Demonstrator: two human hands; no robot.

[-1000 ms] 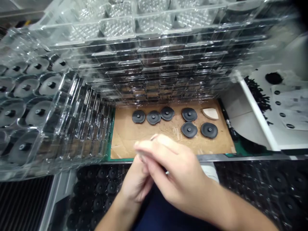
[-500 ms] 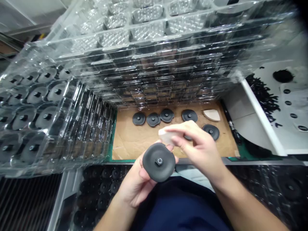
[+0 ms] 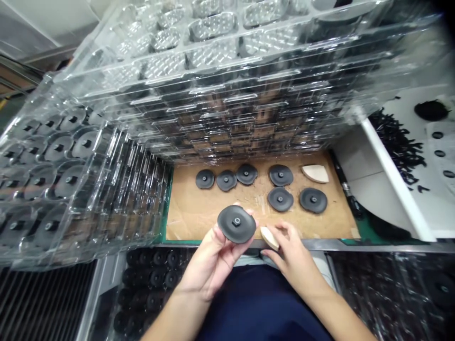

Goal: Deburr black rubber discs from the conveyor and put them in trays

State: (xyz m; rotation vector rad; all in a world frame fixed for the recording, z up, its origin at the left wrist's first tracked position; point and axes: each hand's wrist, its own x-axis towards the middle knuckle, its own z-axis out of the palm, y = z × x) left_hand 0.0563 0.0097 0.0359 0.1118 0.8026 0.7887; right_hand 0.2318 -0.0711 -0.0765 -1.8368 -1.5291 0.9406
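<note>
My left hand point(image 3: 213, 260) grips a dark grey, dish-shaped disc point(image 3: 245, 232) by its edge, its small hub facing up. Close to its right, my right hand point(image 3: 293, 253) pinches a pale, cream-coloured block point(image 3: 269, 238) with a curved side; the block is apart from the disc. Beyond both hands, several similar discs lie on a sheet of brown cardboard point(image 3: 199, 215), among them one disc point(image 3: 280, 199) just above my right hand and another disc point(image 3: 313, 200) farther right. A second cream block point(image 3: 315, 173) rests at the cardboard's back right.
A tall stack of clear plastic trays point(image 3: 227, 102) rises behind the cardboard. On the left, another tray stack point(image 3: 46, 175) holds more dark discs. To the right stand a white partition point(image 3: 394, 175), a black pen-like tool point(image 3: 344, 184) and a pile of small black pieces point(image 3: 400, 142).
My right hand has moved down and toward me with the cream block, uncovering a disc on the cardboard. The disc in my left hand has tilted and shifted slightly.
</note>
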